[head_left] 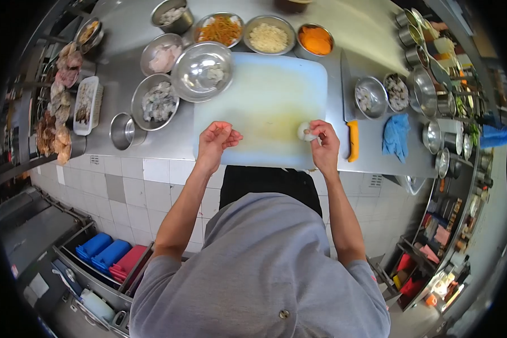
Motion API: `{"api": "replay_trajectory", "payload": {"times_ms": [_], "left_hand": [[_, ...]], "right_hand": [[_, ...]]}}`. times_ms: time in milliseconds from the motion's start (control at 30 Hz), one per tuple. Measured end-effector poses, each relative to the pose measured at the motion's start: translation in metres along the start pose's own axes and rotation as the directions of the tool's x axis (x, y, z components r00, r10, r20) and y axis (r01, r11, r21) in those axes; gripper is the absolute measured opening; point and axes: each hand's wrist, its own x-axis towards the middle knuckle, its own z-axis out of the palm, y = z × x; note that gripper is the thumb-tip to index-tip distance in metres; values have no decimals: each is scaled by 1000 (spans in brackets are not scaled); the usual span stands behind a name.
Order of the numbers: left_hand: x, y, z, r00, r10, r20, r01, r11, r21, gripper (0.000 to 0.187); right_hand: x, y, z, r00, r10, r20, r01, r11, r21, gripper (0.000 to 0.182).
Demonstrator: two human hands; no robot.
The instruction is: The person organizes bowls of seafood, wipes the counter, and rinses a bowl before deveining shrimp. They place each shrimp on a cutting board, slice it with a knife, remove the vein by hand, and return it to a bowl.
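- Two bare hands of ours hovered over the near part of a large, pale, rectangular plastic cutting board (265, 90), well apart from each other, on a stainless-steel bench (172, 135).
- With our right hand (325, 143) we held a small, whitish, rounded piece of food (306, 132) near the board's right edge; the grip was pinching it between thumb and fingers.
- We had our left hand (215, 143) near the board's left edge, its fingers bent and its thumb close to the forefinger; we could not tell whether that grip was closed on anything.
- A wide, shiny steel bowl (190, 56) overlapped the board's far left corner, with a little pale food inside.
- Beside it, to our left, lay a steel bowl of greyish, shrimp-like pieces (135, 106), with a steel bowl of pale pink food (145, 57) beyond it.
- Past the board's far edge we saw bowls of orange-brown shreds (219, 30), cream-coloured bits (268, 37) and bright orange food (315, 40).
- To our right, a knife with an orange handle (352, 141) lay just beside the board, its blade pointing away from us.
- Farther right were a crumpled blue item (396, 137), apparently thin and soft, and a steel bowl with pale grey pieces (381, 90).
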Motion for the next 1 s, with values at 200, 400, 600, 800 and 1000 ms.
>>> {"api": "replay_trajectory", "payload": {"times_ms": [200,400,600,800,1000], "left_hand": [[-14,14,-21,995,16,-99,-37,975,-218,14],[-27,37,2,992,28,-124,-59,966,-254,20],[-11,24,77,997,47,66,-48,999,5,19],[-10,-23,219,900,-116,419,-8,959,282,16],[-43,-95,379,683,-271,678,-112,879,463,16]], "right_hand": [[88,-94,110,998,-49,40,42,987,157,37],[107,-112,138,900,-244,361,240,969,58,34],[25,-85,66,943,-260,206,299,936,-187,12],[-47,-80,-69,984,-150,-98,101,917,-385,12],[-139,-85,-200,847,-160,-507,-112,879,-464,11]]}}
